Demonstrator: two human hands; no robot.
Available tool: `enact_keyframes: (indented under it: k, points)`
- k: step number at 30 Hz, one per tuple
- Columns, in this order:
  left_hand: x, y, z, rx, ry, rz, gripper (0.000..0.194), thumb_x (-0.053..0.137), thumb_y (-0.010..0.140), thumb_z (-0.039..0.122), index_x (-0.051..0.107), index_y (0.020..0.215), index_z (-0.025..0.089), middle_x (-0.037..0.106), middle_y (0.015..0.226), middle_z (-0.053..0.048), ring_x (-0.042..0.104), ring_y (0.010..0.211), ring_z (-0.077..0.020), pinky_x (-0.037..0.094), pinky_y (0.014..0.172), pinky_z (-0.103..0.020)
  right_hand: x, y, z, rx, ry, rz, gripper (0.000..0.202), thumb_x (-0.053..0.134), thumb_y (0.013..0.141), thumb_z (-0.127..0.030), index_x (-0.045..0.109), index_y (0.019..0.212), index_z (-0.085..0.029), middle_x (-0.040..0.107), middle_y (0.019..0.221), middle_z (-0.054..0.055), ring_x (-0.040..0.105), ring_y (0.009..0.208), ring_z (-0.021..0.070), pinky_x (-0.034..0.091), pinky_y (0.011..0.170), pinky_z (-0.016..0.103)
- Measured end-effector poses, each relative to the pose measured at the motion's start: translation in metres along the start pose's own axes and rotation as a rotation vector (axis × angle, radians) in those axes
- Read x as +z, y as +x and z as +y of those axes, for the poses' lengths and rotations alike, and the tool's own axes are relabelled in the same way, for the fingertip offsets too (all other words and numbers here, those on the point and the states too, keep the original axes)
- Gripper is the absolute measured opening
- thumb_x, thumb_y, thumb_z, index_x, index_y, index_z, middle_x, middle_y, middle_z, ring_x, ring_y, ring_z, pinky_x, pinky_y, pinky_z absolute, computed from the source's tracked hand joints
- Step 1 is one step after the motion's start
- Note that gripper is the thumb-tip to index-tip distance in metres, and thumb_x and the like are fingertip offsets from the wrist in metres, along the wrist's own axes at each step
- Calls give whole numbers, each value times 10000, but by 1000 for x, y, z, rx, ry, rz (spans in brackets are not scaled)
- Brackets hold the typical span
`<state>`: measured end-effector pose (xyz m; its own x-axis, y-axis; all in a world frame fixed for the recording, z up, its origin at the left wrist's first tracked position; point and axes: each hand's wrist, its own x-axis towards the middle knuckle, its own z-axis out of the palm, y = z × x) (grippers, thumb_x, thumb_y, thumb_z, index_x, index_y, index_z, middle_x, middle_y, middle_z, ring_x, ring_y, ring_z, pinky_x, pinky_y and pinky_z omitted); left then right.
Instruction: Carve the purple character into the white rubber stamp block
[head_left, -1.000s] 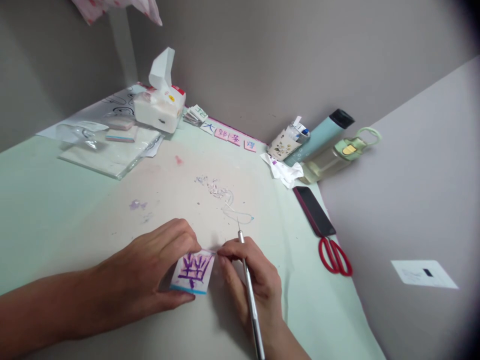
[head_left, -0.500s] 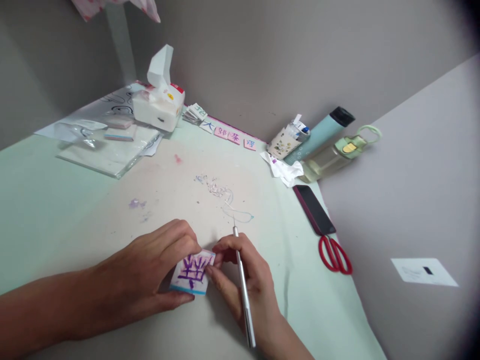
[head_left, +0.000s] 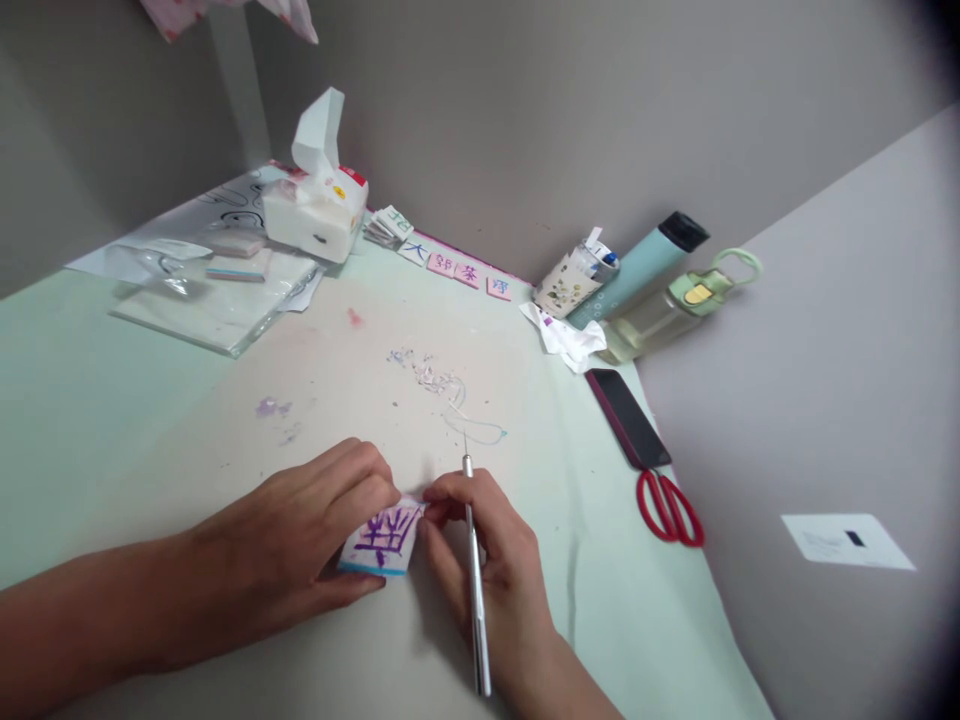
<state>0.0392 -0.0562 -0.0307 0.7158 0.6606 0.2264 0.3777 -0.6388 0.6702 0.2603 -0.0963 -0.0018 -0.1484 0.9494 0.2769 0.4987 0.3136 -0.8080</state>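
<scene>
A small white block (head_left: 381, 540) with a purple character and a blue stripe on its lower edge is gripped by my left hand (head_left: 322, 530), fingers on the top edge and thumb below. My right hand (head_left: 491, 560) touches the block's upper right corner with its fingertips. Across that same hand lies a silver craft knife (head_left: 475, 590), its thin blade pointing up and away from the block. Thin curled shavings (head_left: 439, 380) lie on the table beyond the knife tip.
Red scissors (head_left: 670, 508) and a dark phone (head_left: 628, 418) lie at the right edge. Behind them stand or lean bottles (head_left: 637, 268), a pen cup (head_left: 566, 283) and a crumpled tissue (head_left: 566, 338). Small carved tiles (head_left: 469, 274) and a tissue pack (head_left: 311, 225) line the back.
The block has tilted slightly, and my right fingertips have shifted up to its corner. The knife handle's lower end has swung a little to the left.
</scene>
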Motion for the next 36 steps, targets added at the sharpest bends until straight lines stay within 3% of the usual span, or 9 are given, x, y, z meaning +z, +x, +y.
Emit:
enact_keyframes:
  k: [6,13,19,22,25,27,30,33,36]
  points:
    - [-2,0,-2,2,-34,-12,348,720,905,185,527,1183,267,607,1141,-12,597,997,-222,480,818,-329,-5,6,-2,20,-51,97,153,561,887,-86,609,941,-220,590,820,-17,610,714,124,509,667,222]
    - [-8,1,-1,-94,-133,87,343,742,949,433,565,1195,271,635,1123,-19,621,997,-228,496,841,-333,-16,8,1,70,-44,203,100,615,938,-135,637,952,-231,671,813,-23,655,722,125,526,670,213]
    - [-9,2,0,-124,-119,143,358,764,926,399,565,1197,275,633,1120,-3,630,987,-215,500,818,-314,-13,8,-4,120,-3,131,109,582,979,-164,657,927,-224,719,792,-2,677,689,137,523,622,219]
    - [-10,2,0,-116,-106,149,344,745,950,421,557,1201,280,632,1118,-5,630,987,-215,504,824,-314,-13,7,-7,185,179,14,46,628,947,-185,647,960,-224,727,842,11,677,721,144,544,650,232]
    - [-9,3,-1,-116,-93,144,329,724,967,449,566,1198,275,635,1115,-17,632,981,-223,509,829,-321,-10,5,-9,291,384,-121,149,729,869,-184,628,971,-225,699,835,-2,658,735,144,555,691,244]
    - [-8,3,-2,-124,-76,141,340,735,956,463,575,1187,271,637,1115,-24,635,979,-230,511,829,-326,-9,5,-8,338,432,-140,170,745,851,-181,616,954,-223,667,806,-14,636,722,139,542,693,246]
    - [-6,2,-5,-137,-40,119,571,824,885,394,522,1362,304,632,1228,-34,635,1093,-259,519,910,-340,-8,7,-5,363,429,-95,137,724,870,-199,615,951,-219,666,844,-4,622,730,134,530,702,248]
    - [-4,1,-7,-123,8,39,873,847,828,210,390,1549,395,601,1310,-23,621,1173,-264,501,979,-329,-7,10,1,371,434,-92,138,726,893,-235,621,981,-216,688,887,14,642,760,142,545,724,257]
    - [-3,1,-9,-108,36,4,803,800,827,115,464,1491,416,608,1185,13,636,1062,-221,482,910,-272,-5,9,6,335,380,-67,116,692,955,-284,626,1024,-219,708,880,22,676,783,162,556,724,269]
